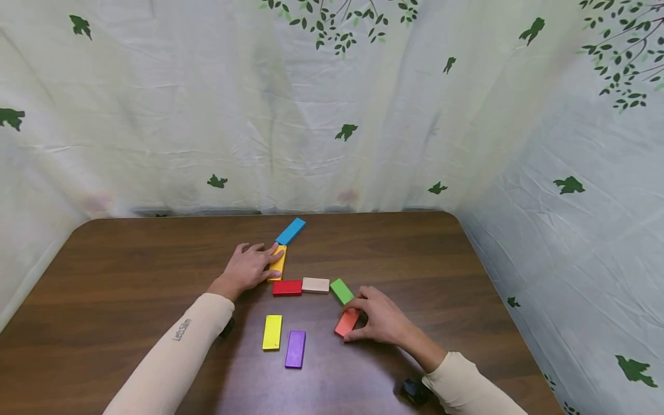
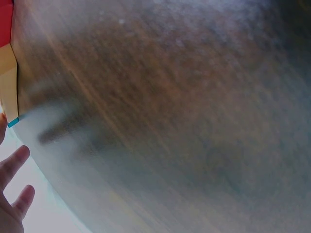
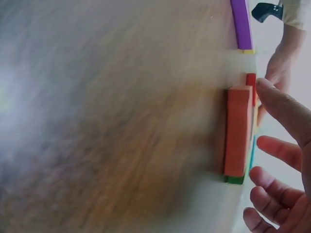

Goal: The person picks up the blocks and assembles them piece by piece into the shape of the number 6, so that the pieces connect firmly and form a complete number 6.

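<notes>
My left hand (image 1: 248, 268) spans the orange-yellow block (image 1: 278, 265), thumb at its near end and fingertips at its far end. A blue block (image 1: 290, 231) slants away from that far end. Below lies a red block (image 1: 287, 288), end to end with a beige block (image 1: 315, 285). Next to it a green block (image 1: 342, 291) is angled down toward an orange-red block (image 1: 346, 323). On that orange-red block, my right hand (image 1: 381, 317) has its thumb at the near end and index finger by the far end. The right wrist view shows the orange-red block (image 3: 237, 131) lying flat.
Nearer to me lie a yellow block (image 1: 272, 332) and a purple block (image 1: 295, 349), side by side and apart from the others. The brown wooden table (image 1: 155, 259) ends at a pale patterned curtain (image 1: 233, 115). A dark wrist device (image 1: 415, 392) hangs by the right sleeve.
</notes>
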Demonstrator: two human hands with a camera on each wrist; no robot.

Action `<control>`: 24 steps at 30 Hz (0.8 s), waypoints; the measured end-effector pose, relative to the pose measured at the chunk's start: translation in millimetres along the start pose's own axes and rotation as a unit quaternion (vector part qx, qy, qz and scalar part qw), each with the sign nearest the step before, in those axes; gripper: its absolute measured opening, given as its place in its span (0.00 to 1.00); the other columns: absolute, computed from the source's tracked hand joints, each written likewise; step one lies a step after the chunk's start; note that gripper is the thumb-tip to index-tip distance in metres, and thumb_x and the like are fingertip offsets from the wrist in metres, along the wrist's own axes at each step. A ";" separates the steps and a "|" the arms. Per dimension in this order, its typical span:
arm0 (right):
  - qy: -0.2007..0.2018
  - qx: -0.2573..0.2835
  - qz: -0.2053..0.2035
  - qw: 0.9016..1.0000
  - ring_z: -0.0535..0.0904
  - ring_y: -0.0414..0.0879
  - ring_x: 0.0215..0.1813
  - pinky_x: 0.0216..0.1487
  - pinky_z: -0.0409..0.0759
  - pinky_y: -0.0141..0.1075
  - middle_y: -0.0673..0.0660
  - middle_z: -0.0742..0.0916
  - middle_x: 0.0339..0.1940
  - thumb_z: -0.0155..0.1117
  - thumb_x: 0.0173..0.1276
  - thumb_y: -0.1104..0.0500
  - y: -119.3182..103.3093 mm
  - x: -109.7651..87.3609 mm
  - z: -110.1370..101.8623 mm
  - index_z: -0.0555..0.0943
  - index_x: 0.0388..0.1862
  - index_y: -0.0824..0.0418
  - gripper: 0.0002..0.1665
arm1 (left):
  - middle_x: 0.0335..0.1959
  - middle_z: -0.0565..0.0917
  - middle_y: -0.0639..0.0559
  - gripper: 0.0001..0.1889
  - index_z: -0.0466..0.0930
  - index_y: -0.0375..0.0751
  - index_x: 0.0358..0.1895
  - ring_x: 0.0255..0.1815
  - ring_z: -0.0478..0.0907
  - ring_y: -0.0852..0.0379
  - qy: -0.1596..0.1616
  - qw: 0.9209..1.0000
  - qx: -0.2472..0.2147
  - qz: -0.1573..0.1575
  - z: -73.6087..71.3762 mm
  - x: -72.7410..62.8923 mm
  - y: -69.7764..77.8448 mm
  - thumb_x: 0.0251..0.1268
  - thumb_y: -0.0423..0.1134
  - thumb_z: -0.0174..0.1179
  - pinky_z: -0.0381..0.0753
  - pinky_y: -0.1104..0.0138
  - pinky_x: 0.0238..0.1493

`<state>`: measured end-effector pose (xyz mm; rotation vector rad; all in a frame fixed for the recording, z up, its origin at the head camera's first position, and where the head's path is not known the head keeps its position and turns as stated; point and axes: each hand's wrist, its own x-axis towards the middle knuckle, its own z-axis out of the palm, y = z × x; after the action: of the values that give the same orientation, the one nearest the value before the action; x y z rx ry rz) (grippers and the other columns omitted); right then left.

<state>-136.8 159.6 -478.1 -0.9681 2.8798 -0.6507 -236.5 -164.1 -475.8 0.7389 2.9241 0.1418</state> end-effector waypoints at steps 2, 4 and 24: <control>-0.004 -0.002 -0.004 1.000 0.67 0.39 0.37 0.37 0.69 0.31 0.46 0.75 0.34 0.80 0.42 0.37 -2.9 1.9 -0.9 0.86 0.42 0.50 0.30 | 0.71 0.66 0.42 0.34 0.67 0.46 0.69 0.67 0.63 0.33 -0.004 1.000 -0.001 -0.003 -0.1 0.7 0.5 0.63 0.57 0.59 0.54 0.37 0.65; -0.014 0.001 -0.009 1.000 0.68 0.40 0.40 0.40 0.70 0.32 0.46 0.76 0.36 0.80 0.42 0.38 -7.7 5.4 -1.7 0.86 0.44 0.52 0.31 | 0.71 0.66 0.42 0.34 0.67 0.46 0.69 0.67 0.63 0.33 -0.006 1.000 -0.001 -0.006 0.0 1.2 0.8 0.63 0.57 0.59 0.54 0.37 0.65; -0.148 0.018 -0.130 0.980 0.69 0.33 0.39 0.38 0.66 0.21 0.45 0.80 0.40 0.77 0.48 0.36 -57.0 59.7 19.1 0.83 0.53 0.48 0.34 | 0.71 0.66 0.43 0.34 0.66 0.47 0.70 0.68 0.63 0.34 -0.017 1.000 0.010 -0.010 -2.4 0.3 1.3 0.63 0.57 0.58 0.53 0.37 0.66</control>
<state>-149.3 76.6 -466.9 -1.3240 2.5003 -0.5184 -236.4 -162.9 -473.3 0.7080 2.9042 0.0960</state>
